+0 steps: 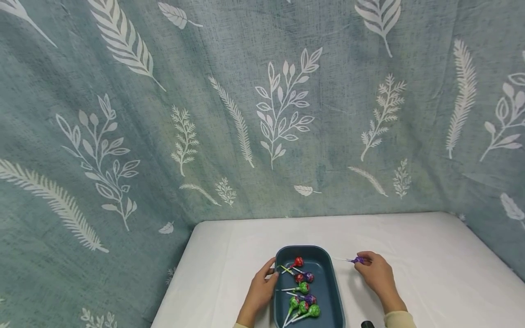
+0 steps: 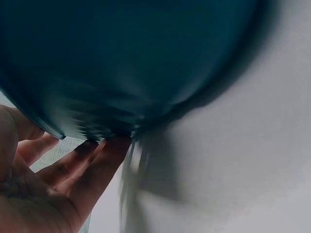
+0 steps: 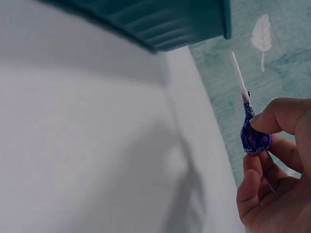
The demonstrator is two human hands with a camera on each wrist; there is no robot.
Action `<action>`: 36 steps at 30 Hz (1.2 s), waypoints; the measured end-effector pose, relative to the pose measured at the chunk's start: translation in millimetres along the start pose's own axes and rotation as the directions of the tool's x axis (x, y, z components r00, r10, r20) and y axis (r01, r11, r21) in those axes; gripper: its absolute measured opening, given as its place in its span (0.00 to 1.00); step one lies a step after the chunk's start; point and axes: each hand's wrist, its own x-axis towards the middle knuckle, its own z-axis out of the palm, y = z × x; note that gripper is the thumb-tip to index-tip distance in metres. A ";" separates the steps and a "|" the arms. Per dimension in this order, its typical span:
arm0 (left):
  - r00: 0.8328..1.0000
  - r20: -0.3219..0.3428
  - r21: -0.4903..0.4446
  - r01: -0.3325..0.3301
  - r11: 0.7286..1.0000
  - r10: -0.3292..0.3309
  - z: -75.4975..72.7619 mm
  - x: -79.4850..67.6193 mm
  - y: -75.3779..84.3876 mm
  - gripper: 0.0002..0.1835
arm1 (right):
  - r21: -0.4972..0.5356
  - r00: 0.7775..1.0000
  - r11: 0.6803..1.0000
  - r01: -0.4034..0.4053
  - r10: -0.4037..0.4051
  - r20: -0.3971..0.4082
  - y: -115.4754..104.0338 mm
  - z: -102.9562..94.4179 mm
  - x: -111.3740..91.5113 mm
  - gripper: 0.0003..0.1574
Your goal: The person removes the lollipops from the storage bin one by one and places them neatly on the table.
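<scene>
A dark blue tray (image 1: pixel 326 287) holds several lollipops in red, green and purple wrappers, among them a green lollipop (image 1: pixel 314 310) and a red lollipop (image 1: pixel 299 261). At the tray's left side, my left hand (image 1: pixel 262 286) grips the wall, thumb by the rim and fingertips against the outer side and underside in the left wrist view. To the right of the tray, my right hand (image 1: pixel 376 272) pinches a purple lollipop (image 3: pixel 254 138) by its wrapped head. Its white stick (image 3: pixel 238 73) points left toward the tray and does not touch it.
The tray stands over a white-covered table (image 1: pixel 229 255). A black rounded object (image 1: pixel 367 324) shows at the bottom edge, right of the tray. Behind the table hangs a green-blue curtain (image 1: pixel 246 191) with white leaf prints.
</scene>
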 end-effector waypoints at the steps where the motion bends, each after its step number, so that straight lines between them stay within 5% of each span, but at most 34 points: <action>1: 1.000 -0.002 0.002 0.000 1.000 0.000 0.4 -0.3 0.3 0.25 | -0.008 1.000 1.000 -0.005 0.005 0.002 1.8 0.8 0.7 0.24; 17: 1.000 -0.004 -0.013 0.006 1.000 -0.007 0.5 -1.3 1.7 0.26 | -0.044 0.995 0.996 -0.082 0.085 0.060 18.3 17.2 10.0 0.25; 36: 1.000 -0.004 -0.015 0.010 1.000 -0.010 2.2 -0.9 -0.2 0.26 | -0.058 0.998 0.997 -0.052 0.054 0.023 19.5 19.5 4.0 0.28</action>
